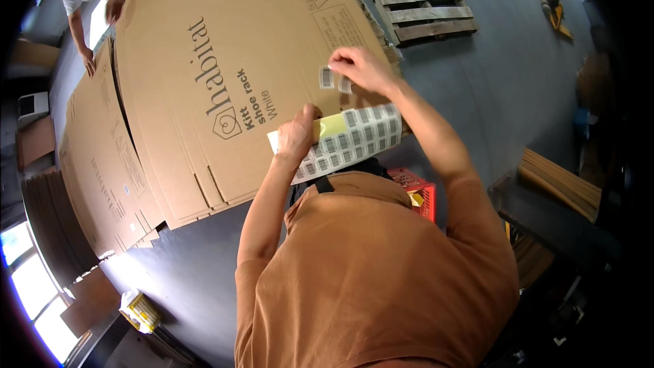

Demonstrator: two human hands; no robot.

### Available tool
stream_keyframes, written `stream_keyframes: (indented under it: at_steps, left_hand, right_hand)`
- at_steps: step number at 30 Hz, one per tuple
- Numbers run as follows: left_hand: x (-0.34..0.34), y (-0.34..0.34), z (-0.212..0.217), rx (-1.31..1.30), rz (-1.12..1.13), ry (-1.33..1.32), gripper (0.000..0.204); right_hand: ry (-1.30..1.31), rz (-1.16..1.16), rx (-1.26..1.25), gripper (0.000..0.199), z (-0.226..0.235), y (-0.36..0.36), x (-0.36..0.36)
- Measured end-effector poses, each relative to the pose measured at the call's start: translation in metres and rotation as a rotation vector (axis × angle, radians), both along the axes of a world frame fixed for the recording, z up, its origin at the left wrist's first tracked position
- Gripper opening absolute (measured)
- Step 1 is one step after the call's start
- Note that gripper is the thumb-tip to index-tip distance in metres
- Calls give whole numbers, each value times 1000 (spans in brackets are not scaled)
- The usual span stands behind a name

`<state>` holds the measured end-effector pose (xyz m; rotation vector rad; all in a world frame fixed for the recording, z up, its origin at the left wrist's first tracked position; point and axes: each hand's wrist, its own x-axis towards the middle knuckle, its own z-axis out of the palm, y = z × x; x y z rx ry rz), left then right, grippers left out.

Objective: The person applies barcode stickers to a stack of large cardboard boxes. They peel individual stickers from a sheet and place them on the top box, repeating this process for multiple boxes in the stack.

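Observation:
My left hand (296, 138) is closed on the left part of a sheet of barcode stickers (371, 129). The sheet has rows of small white labels and a bare yellowish strip along its far edge. Beyond it, my right hand (361, 68) has its fingers pinched together at a small white barcode sticker (327, 78). A second barcode sticker (345, 85) shows just under that hand; whether it hangs from the fingers or lies on the cardboard I cannot tell. Beneath both hands lies a large flat brown carton (184, 34) with dark print, on a stack.
Another stack of flat cartons (102, 157) lies to the left, where a co-worker's hand (88, 61) rests on its far edge. A wooden pallet (419, 0) and a yellow pallet jack (555, 13) stand far right. A red basket (428, 201) is close beside my body.

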<state>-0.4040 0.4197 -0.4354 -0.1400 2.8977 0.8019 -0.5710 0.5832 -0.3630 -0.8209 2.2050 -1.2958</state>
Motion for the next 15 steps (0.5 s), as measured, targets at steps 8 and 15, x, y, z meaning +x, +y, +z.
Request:
stream_keyframes:
  at_steps: [8,15]
  left_hand:
    - [-22,8,7,-7,53,-115,59]
    - [-38,9,0,-72,81,-162,59]
  right_hand:
    - [20,275,332,18,-75,-59,-64]
    - [15,219,426,16,-73,-67,-55]
